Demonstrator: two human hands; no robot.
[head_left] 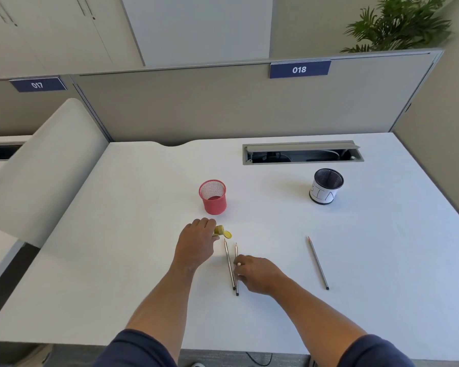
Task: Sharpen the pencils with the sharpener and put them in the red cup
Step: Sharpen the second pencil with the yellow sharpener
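Progress: nothing was seen to be finished. The red cup (213, 197) was found empty, its base showing through the open top. All three pencils were found on the bench (143, 234); none had been placed in the cup. The task was judged to be at its opening step, with every sharpening and every placement left.

Sharpener (222, 232): small, yellow, lying on the bench just in front of the cup. The left hand (195, 242) was laid over it, and its fingers appeared closed on its near side. Whether it had been lifted could not be told.

Pencils, pair: left pencil (229, 264) and middle pencil (236, 268), laid nearly side by side, points toward the cup, dark caps toward the person, the cap ends almost touching. Slim, grey-brown, striped shafts were noted. The right hand (257, 276) was set against the middle pencil at mid-shaft, its fingers curled together there; a full pinch could not be confirmed.

Pencil, single: far pencil (318, 262), well apart to the right, untouched, point away from the person.

Tips: all looked pointed already, but their sharpness was too small to judge.

Other: a black cup (326, 186) with a white label was recorded at the right rear, apparently empty.
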